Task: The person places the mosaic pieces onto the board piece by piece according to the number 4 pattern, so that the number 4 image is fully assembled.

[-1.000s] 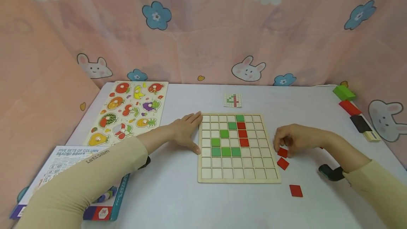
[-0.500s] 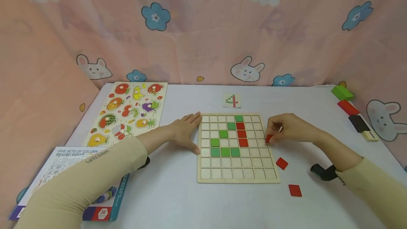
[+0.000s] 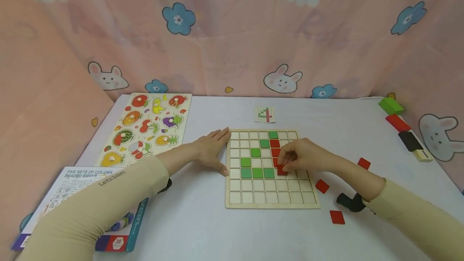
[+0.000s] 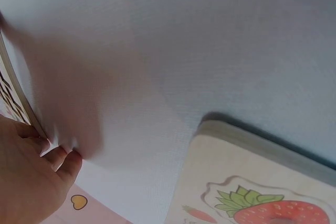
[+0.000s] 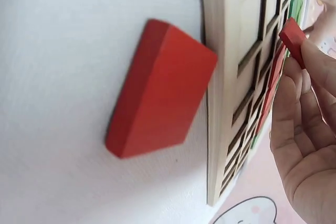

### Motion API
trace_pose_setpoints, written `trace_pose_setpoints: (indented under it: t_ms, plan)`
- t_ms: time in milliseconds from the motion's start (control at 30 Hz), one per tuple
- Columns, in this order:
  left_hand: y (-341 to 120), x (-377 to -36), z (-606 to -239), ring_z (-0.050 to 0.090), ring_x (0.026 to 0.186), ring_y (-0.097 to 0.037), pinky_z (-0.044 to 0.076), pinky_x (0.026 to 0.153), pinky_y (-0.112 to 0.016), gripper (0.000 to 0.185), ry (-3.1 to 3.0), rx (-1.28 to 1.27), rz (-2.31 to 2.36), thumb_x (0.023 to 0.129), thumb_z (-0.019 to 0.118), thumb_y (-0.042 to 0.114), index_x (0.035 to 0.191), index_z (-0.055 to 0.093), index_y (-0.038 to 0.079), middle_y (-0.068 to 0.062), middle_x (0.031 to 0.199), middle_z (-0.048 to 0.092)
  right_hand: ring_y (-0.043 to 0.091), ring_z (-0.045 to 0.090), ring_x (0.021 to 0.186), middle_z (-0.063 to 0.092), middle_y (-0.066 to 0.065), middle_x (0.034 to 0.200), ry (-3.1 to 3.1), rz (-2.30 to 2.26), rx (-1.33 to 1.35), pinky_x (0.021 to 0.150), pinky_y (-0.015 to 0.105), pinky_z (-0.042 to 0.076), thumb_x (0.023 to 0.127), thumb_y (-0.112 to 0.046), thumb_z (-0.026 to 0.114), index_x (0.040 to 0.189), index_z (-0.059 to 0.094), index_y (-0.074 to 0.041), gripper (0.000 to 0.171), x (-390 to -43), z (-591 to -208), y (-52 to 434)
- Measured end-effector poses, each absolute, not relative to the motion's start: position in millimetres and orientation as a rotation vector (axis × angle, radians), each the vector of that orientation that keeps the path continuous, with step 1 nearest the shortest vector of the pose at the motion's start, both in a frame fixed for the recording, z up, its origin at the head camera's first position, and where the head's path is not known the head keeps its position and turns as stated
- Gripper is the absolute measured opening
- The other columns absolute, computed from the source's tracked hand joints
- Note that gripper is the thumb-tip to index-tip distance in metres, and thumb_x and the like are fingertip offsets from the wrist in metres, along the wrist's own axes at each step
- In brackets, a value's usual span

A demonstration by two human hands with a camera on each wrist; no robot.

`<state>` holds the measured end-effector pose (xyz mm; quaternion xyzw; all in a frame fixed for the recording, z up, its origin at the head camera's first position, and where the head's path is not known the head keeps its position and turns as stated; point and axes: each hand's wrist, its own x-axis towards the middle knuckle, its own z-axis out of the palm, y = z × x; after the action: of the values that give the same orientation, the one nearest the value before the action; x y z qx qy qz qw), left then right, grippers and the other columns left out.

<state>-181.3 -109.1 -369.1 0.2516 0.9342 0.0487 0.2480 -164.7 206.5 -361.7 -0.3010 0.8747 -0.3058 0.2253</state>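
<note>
A wooden grid board (image 3: 239, 198) lies flat, with several green tiles (image 3: 257, 172) in a stepped shape and a column of red tiles beside them. My right hand (image 3: 308, 155) pinches a red tile (image 5: 293, 39) over the board, just below that red column and right of the green row. The tile is tilted in the right wrist view. My left hand (image 3: 211, 152) rests on the table with straight fingers and touches the board's left edge. Loose red tiles (image 3: 322, 186) lie to the right of the board; one shows large in the right wrist view.
A small pattern card (image 3: 265, 114) lies behind the board. Farther left are a fruit puzzle board (image 3: 145, 140) and a book-like box (image 3: 87, 170). Stacks of green, red (image 3: 398, 123), black and pale tiles line the right edge.
My right hand has picked up a red tile from right of the board and carried it left over the grid. My left hand has stayed in place.
</note>
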Motion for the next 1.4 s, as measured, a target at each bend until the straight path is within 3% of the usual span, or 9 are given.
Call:
trace_pose_setpoints:
  t_ms: [500, 1033, 1233, 1400]
  plan:
    - [-109.6, -179.3, -367.1, 0.003, 0.157, -0.034, 0.021, 0.122, -0.061, 0.127, 2.553, 0.667, 0.13, 0.073, 0.075, 0.066, 0.16, 0.001, 0.009, -0.009, 0.169, -0.004, 0.009, 0.058, 0.07, 0.065, -0.007, 0.074, 2.465, -0.784, -0.858, 0.063, 0.02, 0.053, 0.081, -0.011, 0.08, 0.079, 0.07, -0.019, 0.013, -158.3, -364.2, 200.5]
    - [-109.7, -178.2, -364.9, 0.003, 0.157, -0.037, 0.023, 0.12, -0.064, 0.126, 2.535, 0.701, 0.156, 0.075, 0.076, 0.063, 0.16, 0.002, 0.007, -0.011, 0.169, -0.004, 0.013, 0.058, 0.079, 0.068, -0.003, 0.09, 2.275, -0.777, -0.764, 0.069, 0.022, 0.05, 0.077, -0.02, 0.083, 0.091, 0.071, -0.022, 0.018, -159.6, -362.4, 290.6]
    - [-109.6, -179.2, -365.7, 0.003, 0.157, -0.037, 0.023, 0.12, -0.064, 0.126, 2.535, 0.702, 0.151, 0.075, 0.075, 0.064, 0.16, 0.002, 0.007, -0.011, 0.169, -0.004, 0.019, 0.055, 0.091, 0.066, -0.003, 0.099, 2.218, -0.796, -0.813, 0.07, 0.023, 0.05, 0.075, -0.026, 0.085, 0.095, 0.071, -0.026, 0.025, -153.5, -368.5, 299.8]
    - [-109.3, -179.8, -366.4, 0.003, 0.157, -0.037, 0.023, 0.12, -0.064, 0.125, 2.532, 0.701, 0.151, 0.075, 0.075, 0.064, 0.16, 0.001, 0.007, -0.011, 0.169, -0.004, 0.015, 0.054, 0.086, 0.062, -0.007, 0.094, 2.282, -0.724, -0.854, 0.068, 0.021, 0.048, 0.073, -0.028, 0.086, 0.09, 0.069, -0.029, 0.024, -152.8, -371.1, 298.1]
